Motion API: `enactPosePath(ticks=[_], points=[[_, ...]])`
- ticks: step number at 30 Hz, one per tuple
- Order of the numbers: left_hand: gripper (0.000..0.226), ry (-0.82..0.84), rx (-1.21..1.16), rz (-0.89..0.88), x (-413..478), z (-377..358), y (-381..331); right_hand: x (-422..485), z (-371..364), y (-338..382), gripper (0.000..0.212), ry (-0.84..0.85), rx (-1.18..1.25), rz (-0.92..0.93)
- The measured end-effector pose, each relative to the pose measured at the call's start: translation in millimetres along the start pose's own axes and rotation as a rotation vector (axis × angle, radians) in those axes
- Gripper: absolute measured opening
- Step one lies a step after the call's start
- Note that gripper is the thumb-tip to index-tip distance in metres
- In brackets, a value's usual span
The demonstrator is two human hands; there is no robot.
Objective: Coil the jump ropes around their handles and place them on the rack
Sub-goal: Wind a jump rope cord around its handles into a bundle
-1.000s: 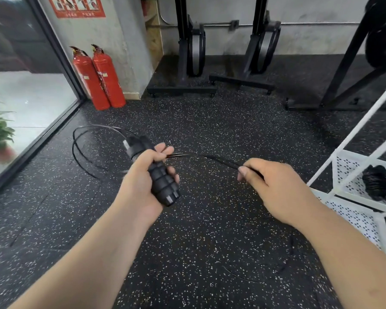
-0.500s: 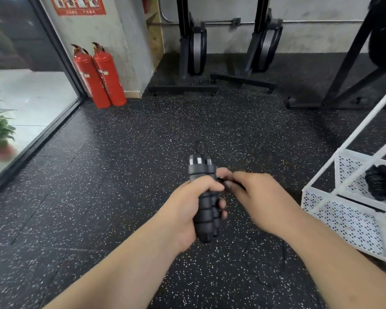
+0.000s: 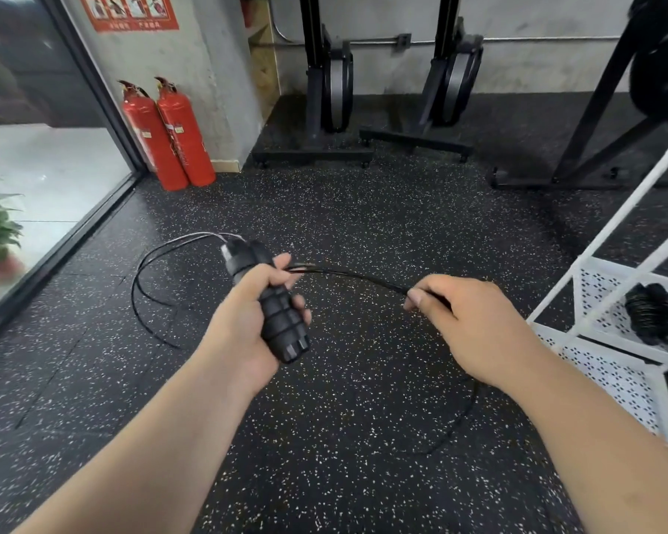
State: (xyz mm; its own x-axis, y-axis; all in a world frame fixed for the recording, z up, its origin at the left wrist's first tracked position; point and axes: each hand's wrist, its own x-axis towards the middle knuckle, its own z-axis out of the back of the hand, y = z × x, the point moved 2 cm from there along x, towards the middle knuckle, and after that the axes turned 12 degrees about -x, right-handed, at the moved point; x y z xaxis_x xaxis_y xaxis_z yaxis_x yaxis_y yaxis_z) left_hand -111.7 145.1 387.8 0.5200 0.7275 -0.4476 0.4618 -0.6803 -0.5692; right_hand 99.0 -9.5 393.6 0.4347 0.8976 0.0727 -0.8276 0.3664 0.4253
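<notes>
Left hand (image 3: 247, 321) fingers wrap the handles (image 3: 282, 321); right hand (image 3: 475, 325) fingers pinch the rope (image 3: 355, 275).

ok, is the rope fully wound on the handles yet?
No, loose rope spans from the handles in the left hand to the right hand.

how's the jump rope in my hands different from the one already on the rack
The jump rope in the left hand has loose cord: it runs to the right hand and loops out over the floor. The bundle on the white rack is wound tight, no loose cord showing. Yours is held in the air; the bundle lies on its perforated shelf. Both are black.
</notes>
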Motion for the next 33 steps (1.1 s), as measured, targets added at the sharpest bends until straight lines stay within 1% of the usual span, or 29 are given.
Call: enactPosePath(ticks=[2,4,6,7,9,10,12,14,16,20,22,25,28,30,33], points=[[0.063,0.041,0.062,0.079,-8,-6,18,0,-5,4,0.022,-0.009,0.007,0.011],[0.060,0.134,0.148,0.155,-19,-14,39,-2,-13,10,0.022,0.000,-0.023,0.043],[0.057,0.216,0.185,0.219,-30,-22,60,-3,-22,16,0.019,0.010,-0.056,0.060],[0.056,0.231,0.190,0.242,-32,-23,67,-2,-25,18,0.017,0.013,-0.056,0.053],[0.056,0.216,0.195,0.258,-32,-24,73,-2,-28,19,0.026,0.014,-0.059,0.052],[0.054,0.213,0.199,0.255,-30,-24,72,-2,-28,17,0.027,0.023,-0.061,0.060],[0.047,0.225,0.206,0.230,-25,-23,64,-4,-27,15,0.019,0.045,-0.062,0.069],[0.040,0.199,0.195,0.189,-19,-23,52,-3,-23,11,0.021,0.060,-0.066,0.061],[0.039,0.149,0.154,0.134,-13,-20,36,-1,-17,7,0.022,0.071,-0.052,0.043],[0.055,0.071,0.032,-0.003,-3,-11,5,1,-7,0,0.021,0.069,-0.019,0.024],[0.061,0.042,-0.016,-0.029,0,-7,4,1,-7,2,0.021,0.059,-0.009,0.017],[0.069,0.070,0.000,0.030,-6,-9,18,-1,-13,10,0.020,0.021,-0.018,0.011],[0.064,0.199,0.111,0.166,-22,-19,46,-5,-24,22,0.016,-0.004,-0.028,0.043],[0.058,0.242,0.175,0.201,-30,-24,64,-4,-30,26,0.015,-0.017,-0.031,0.045],[0.047,0.192,0.146,0.222,-30,-25,70,-5,-32,26,0.015,0.002,-0.014,0.054]])
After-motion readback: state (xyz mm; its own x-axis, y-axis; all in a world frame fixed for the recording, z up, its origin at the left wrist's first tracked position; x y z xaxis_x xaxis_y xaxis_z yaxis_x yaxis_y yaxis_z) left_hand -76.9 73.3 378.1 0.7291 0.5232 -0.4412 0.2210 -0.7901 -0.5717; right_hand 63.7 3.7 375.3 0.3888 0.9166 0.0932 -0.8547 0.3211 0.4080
